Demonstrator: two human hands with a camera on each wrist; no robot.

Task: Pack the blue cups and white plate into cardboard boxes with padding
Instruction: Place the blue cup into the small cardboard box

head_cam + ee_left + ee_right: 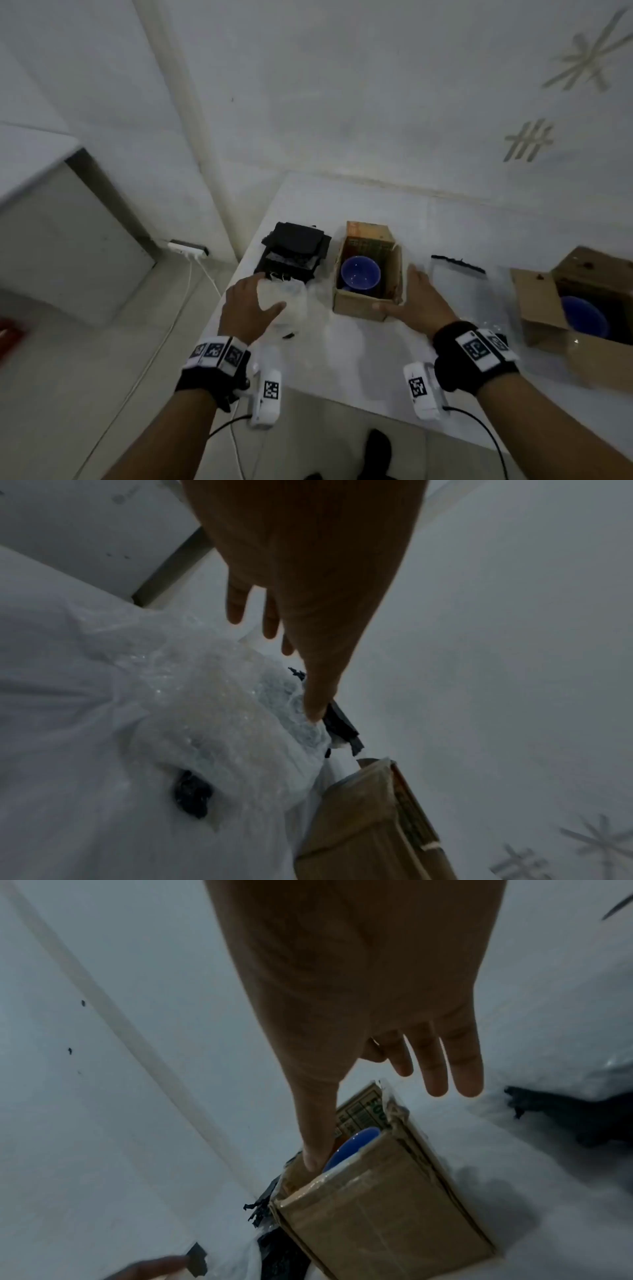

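Observation:
A small open cardboard box [358, 303] [377, 1218] [359, 818] stands mid-table with a blue cup [359, 274] [356, 1142] inside. My right hand [419, 298] [377, 1015] lies open against its right wall, with the thumb at the front corner and the fingers straight. A crumpled wad of bubble wrap [284, 301] [212, 723] sits left of the box. My left hand [253, 301] [308, 588] is spread over it, and the thumb tip touches the wrap. A larger open box [548, 308] at the right edge holds a second blue cup [585, 318].
A stack of black foam pieces [294, 253] lies behind the bubble wrap. A clear plastic bag with a black strip [459, 263] lies between the two boxes. The white table [342, 359] ends close to my body, and its left edge is beside my left wrist.

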